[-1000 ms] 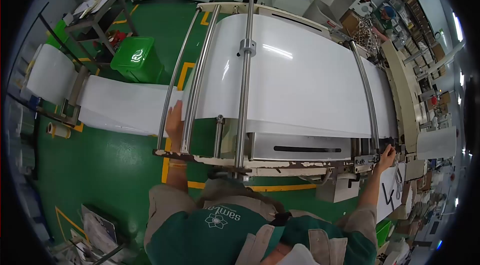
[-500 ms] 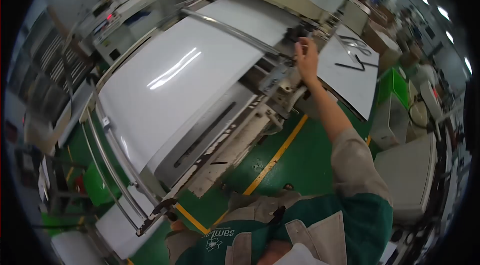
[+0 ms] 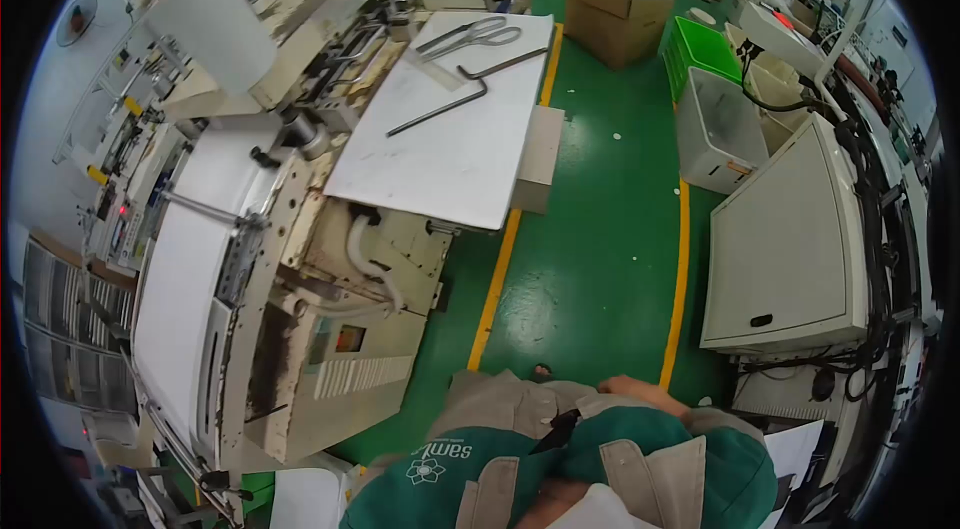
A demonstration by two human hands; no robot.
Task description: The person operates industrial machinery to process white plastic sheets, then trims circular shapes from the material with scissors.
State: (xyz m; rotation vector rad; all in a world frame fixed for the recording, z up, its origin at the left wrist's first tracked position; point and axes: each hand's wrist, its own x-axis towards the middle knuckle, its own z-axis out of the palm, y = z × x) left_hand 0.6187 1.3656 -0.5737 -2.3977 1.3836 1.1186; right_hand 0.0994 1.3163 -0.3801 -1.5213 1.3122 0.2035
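Neither hand is seen in the head view; only a bare forearm [image 3: 645, 391] is visible low in the frame, drawn in against the green and beige work jacket [image 3: 560, 469], so how far the fingers are spread, or what they hold, cannot be told. Nearest to the person, a white desk [image 3: 455, 154] is mounted on the side of a worn cream machine [image 3: 330, 329]. A long bent metal rod [image 3: 455, 99] is laid on it, its long axis running diagonally from lower left to upper right, the bent end pointing toward the far edge. Scissors [image 3: 470, 34] are laid just beyond it, handles to the right. White sheet material [image 3: 180, 289] is stretched along the machine at left.
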